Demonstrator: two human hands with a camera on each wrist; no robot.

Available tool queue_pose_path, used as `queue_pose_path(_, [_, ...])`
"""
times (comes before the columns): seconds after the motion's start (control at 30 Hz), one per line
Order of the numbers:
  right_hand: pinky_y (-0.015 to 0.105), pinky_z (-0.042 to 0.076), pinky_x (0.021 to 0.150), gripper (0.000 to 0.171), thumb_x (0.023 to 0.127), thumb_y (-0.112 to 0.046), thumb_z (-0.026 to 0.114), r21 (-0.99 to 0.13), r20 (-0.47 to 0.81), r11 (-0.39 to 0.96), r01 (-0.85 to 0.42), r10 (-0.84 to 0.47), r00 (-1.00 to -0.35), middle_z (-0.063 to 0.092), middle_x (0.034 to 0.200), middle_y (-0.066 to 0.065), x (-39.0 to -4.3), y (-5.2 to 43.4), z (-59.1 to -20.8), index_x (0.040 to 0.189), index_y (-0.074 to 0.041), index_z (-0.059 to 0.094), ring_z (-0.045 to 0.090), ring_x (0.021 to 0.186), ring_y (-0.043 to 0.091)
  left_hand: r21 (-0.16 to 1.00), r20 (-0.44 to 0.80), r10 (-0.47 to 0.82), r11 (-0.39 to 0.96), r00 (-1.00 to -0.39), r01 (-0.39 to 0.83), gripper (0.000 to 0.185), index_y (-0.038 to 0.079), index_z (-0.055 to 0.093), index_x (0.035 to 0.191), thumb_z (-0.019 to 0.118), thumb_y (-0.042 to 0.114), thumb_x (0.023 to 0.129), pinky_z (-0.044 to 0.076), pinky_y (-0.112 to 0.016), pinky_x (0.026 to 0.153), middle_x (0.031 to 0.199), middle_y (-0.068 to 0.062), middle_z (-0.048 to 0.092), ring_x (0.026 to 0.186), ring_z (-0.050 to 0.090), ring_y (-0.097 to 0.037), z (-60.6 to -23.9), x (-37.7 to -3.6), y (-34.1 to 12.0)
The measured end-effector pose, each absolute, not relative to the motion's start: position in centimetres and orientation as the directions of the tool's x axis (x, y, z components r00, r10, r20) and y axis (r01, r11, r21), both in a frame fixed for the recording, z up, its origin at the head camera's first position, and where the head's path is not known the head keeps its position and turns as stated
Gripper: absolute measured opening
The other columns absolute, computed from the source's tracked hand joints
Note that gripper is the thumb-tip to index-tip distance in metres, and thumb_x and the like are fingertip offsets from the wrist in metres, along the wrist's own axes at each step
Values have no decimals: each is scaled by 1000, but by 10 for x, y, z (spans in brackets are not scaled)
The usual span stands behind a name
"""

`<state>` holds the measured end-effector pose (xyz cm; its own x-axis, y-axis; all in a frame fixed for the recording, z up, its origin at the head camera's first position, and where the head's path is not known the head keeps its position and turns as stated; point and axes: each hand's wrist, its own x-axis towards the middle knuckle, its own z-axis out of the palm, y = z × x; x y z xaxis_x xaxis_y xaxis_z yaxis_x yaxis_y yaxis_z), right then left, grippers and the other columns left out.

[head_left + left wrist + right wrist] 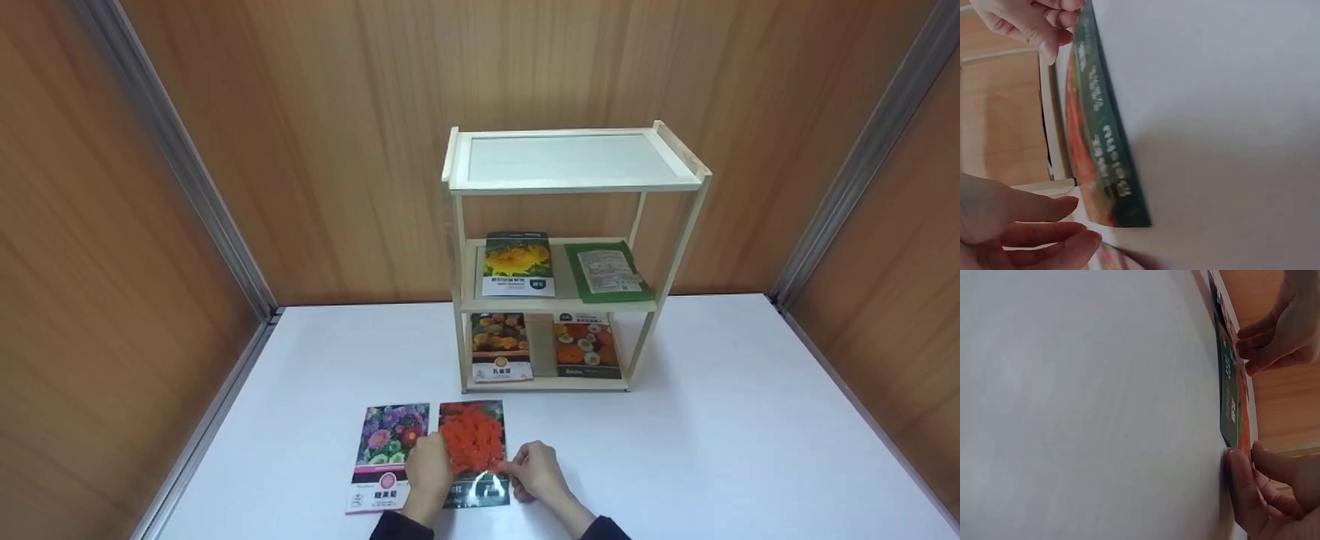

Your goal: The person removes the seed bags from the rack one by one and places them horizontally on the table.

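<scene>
Two seed packets lie side by side near the front of the white table (712, 435). The purple-flower packet (384, 454) is on the left and the red-flower packet (472, 439) on the right. My left hand (441, 451) holds the red packet's left edge with curled fingers, partly covering the purple one. At the packet's right edge, my right hand (511, 468) pinches it. The left wrist view shows the red packet (1100, 146) edge-on, my left hand (1081, 228) below it and my right hand (1053, 39) above. From the right wrist, the packet (1230, 396) runs between my right hand (1241, 461) and my left hand (1244, 354).
A small three-tier wooden rack (457, 247) stands at the back of the table against the wood-panel wall. Its middle shelf holds a yellow-flower packet (517, 262) and a green packet (606, 271). Two more packets (500, 346) (586, 345) are on the bottom shelf.
</scene>
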<state>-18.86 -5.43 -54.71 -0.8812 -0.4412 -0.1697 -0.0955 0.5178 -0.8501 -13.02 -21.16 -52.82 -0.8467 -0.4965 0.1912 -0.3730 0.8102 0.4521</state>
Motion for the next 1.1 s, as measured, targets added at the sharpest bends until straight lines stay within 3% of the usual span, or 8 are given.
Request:
queue_pose_path(0.17, [24,45,40,15,80,-14,65,-843,-127,504,-187,-525,-841,58,60,6,-191,-45,-525,75,-3,56,58,48,17,439,245,-480,830,-842,-345,4,-1,61,70,62,-2,73,46,-41,45,65,-15,58,60,59,-31,-510,-130,-204])
queue_pose_path(0.33, [27,49,57,21,78,-13,67,-814,-70,498,-300,-597,-799,58,75,4,-198,-35,-493,87,3,58,58,66,16,499,230,-403,830,-886,-248,16,-1,59,73,72,7,69,46,-38,47,69,-11,54,64,58,-28,-481,-132,-197])
queue_pose_path(0.57, [33,50,69,33,79,-19,66,-788,-21,498,-361,-609,-793,57,98,13,-208,-23,-435,104,1,56,57,85,24,574,233,-233,816,-944,-59,39,-12,56,103,69,12,76,47,-39,73,91,-19,55,86,56,-31,-428,-140,-194])
queue_pose_path(0.77, [34,48,75,32,78,-15,67,-744,72,519,-421,-564,-823,58,100,10,-222,-19,-382,105,-1,56,56,89,23,598,262,-166,801,-951,25,46,-12,49,115,64,15,82,43,-40,85,111,-24,50,103,50,-34,-381,-158,-187])
queue_pose_path(0.93, [36,45,81,35,80,-15,65,-717,111,542,-437,-530,-840,57,104,14,-243,-20,-346,110,1,54,54,96,27,560,278,-158,828,-947,26,47,-10,46,120,62,14,83,44,-37,83,115,-23,48,102,50,-32,-346,-179,-184])
queue_pose_path(1.1, [36,47,80,44,82,-18,63,-706,62,596,-382,-485,-872,51,114,21,-270,-27,-322,117,5,48,53,100,31,572,210,-210,818,-955,-54,38,-10,52,108,62,15,83,46,-35,76,106,-22,50,93,52,-29,-321,-202,-183])
